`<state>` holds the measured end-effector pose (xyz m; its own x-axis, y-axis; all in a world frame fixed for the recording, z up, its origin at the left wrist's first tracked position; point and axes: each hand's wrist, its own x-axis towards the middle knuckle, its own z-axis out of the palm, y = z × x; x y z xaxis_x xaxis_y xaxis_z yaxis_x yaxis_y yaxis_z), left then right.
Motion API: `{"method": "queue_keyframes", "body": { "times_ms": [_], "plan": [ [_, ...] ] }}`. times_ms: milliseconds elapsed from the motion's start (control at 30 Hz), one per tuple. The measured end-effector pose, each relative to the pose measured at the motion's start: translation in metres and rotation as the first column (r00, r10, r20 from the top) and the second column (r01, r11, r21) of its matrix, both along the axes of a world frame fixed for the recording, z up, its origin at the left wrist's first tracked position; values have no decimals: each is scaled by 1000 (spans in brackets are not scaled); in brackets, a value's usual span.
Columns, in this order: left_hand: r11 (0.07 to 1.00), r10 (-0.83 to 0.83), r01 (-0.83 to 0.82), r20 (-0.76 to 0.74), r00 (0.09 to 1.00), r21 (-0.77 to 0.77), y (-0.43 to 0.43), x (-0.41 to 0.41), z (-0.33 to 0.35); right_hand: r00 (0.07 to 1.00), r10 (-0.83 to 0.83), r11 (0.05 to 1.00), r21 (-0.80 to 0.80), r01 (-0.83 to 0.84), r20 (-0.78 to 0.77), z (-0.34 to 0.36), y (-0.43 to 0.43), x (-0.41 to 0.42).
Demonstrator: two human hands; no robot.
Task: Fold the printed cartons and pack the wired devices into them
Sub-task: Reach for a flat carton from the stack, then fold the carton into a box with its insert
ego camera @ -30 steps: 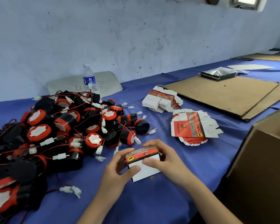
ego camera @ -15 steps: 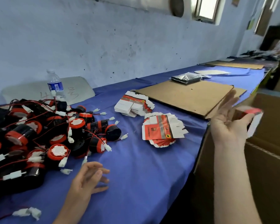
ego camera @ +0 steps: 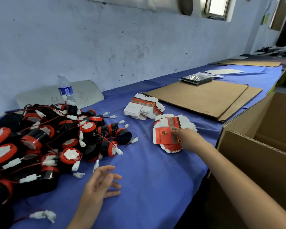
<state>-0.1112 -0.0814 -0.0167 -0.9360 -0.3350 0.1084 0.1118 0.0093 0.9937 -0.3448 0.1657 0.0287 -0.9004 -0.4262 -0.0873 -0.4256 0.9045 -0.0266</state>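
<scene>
A heap of black and red wired devices (ego camera: 40,142) with white plugs covers the left of the blue table. A fanned pile of flat red and white printed cartons (ego camera: 165,138) lies in the middle of the table. My right hand (ego camera: 188,139) reaches onto that pile, its fingertips on the top carton; whether it pinches it I cannot tell. A second stack of flat cartons (ego camera: 142,109) lies just behind. My left hand (ego camera: 101,184) hovers low over the cloth near the heap, fingers spread and holding nothing.
A big open cardboard box (ego camera: 262,146) stands at the table's right edge. Flat cardboard sheets (ego camera: 201,96) lie behind the cartons, with a black plastic packet (ego camera: 196,78) on them. A water bottle (ego camera: 65,88) stands behind the heap, by the wall.
My right hand let go of the folded carton at the big box and came back left onto the flat carton pile. My left hand stayed near the heap.
</scene>
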Motion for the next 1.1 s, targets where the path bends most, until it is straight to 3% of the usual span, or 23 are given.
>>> {"method": "queue_keyframes", "body": {
  "times_ms": [333,433,567,733,833,900,933,1000,1067,1100],
  "plan": [
    [1000,3,-3,16,1000,-13,1,3,4,981,123,970,225,-86,-152,26,-1,-7],
    [1000,-3,4,20,1000,-19,0,2,2,958,74,979,202,-17,-278,37,-5,-8],
    [1000,-9,10,19,1000,-28,0,1,1,865,86,952,296,74,-494,36,-8,-6],
    [999,-6,7,9,1000,-40,0,1,0,810,-39,923,291,254,-585,52,-19,9],
    [998,-5,5,3,1000,-55,0,-1,-2,765,-95,968,119,219,-637,79,-20,19],
    [999,18,-19,-19,1000,-46,1,-3,-2,728,-148,987,-143,68,-670,91,-23,28],
    [999,39,-41,-42,998,-32,2,-3,-2,742,-181,949,-313,-41,-646,92,-27,37],
    [996,92,-93,-98,991,-5,2,-3,-1,881,-143,744,-636,-205,-451,85,-44,58],
    [991,131,-132,-110,985,1,0,-3,1,989,89,517,-843,-146,-117,62,-72,80],
    [989,145,-143,-112,983,25,-2,-3,2,977,210,441,-896,-53,45,45,-88,90]
  ]
}}
